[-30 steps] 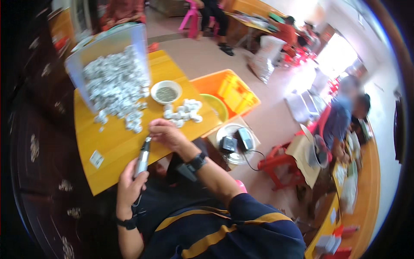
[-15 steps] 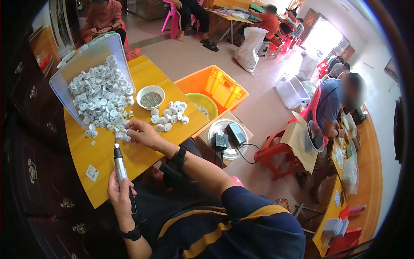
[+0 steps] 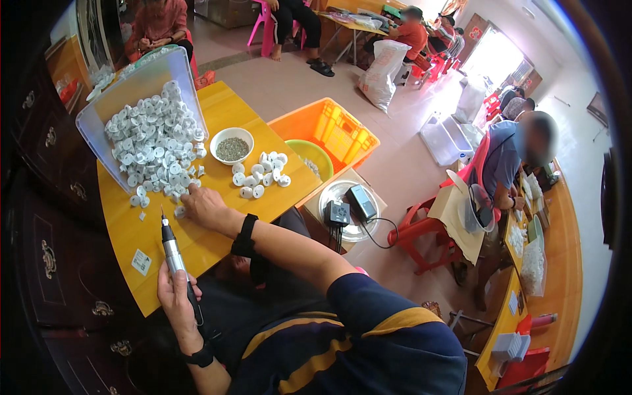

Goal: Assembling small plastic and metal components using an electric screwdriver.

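Note:
In my left hand [image 3: 176,289] is a slim silver-and-black electric screwdriver [image 3: 173,253], its thin bit pointing up and away over the yellow table. My right hand [image 3: 207,209] reaches across the table with its fingers curled together at the near edge of a heap of white plastic parts [image 3: 155,131]. A round white part [image 3: 180,212] shows at those fingertips, apart from the screwdriver bit. The heap spills from a tilted translucent bin [image 3: 99,125]. Right of it stands a white bowl [image 3: 249,142] of tiny grey metal pieces, too small to name. Several round white parts [image 3: 258,176] lie in a separate group near the bowl.
An orange crate [image 3: 355,135] and a yellow-green basin [image 3: 322,158] stand beyond the table's right edge. Two small boxes with cables [image 3: 338,213] sit on a carton nearby. A red stool [image 3: 421,243] and a seated co-worker [image 3: 503,158] are to the right.
My right hand has shifted slightly left and away from me. The screwdriver has moved left, so its bit now points clear of the white part.

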Demonstrator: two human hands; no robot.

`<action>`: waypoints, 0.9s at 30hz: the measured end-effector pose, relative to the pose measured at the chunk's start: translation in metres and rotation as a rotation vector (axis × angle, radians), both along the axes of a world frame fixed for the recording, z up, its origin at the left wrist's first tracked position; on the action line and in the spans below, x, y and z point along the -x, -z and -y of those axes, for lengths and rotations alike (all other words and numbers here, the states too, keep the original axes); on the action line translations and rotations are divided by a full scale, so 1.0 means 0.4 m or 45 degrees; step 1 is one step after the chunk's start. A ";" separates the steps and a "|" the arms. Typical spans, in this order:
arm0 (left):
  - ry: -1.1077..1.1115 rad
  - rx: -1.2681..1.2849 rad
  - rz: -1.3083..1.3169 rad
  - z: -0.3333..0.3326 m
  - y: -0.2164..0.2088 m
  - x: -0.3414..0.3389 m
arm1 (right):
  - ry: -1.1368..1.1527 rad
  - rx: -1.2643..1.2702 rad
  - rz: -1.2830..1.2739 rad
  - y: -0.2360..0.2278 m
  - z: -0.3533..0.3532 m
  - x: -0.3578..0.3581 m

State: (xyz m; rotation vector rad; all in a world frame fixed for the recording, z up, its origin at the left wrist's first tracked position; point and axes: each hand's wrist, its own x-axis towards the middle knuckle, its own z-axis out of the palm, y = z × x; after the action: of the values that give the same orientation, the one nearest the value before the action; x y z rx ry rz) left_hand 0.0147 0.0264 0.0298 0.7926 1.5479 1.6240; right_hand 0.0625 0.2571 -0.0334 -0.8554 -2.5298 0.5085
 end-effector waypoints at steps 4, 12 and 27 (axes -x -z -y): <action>-0.034 0.023 -0.006 0.023 0.000 0.015 | -0.041 0.072 -0.076 0.030 0.013 0.032; 0.027 0.009 0.020 0.006 0.005 0.005 | -0.012 0.049 -0.152 -0.015 -0.010 -0.047; 0.180 0.027 -0.055 0.012 0.057 0.000 | -0.030 1.448 -0.873 -0.019 0.013 -0.150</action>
State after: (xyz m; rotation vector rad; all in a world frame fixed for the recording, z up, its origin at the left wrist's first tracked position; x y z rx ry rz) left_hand 0.0147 0.0216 0.0071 0.9102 1.5007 1.4948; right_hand 0.1224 0.2521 -0.0257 -0.7601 -1.4839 1.9318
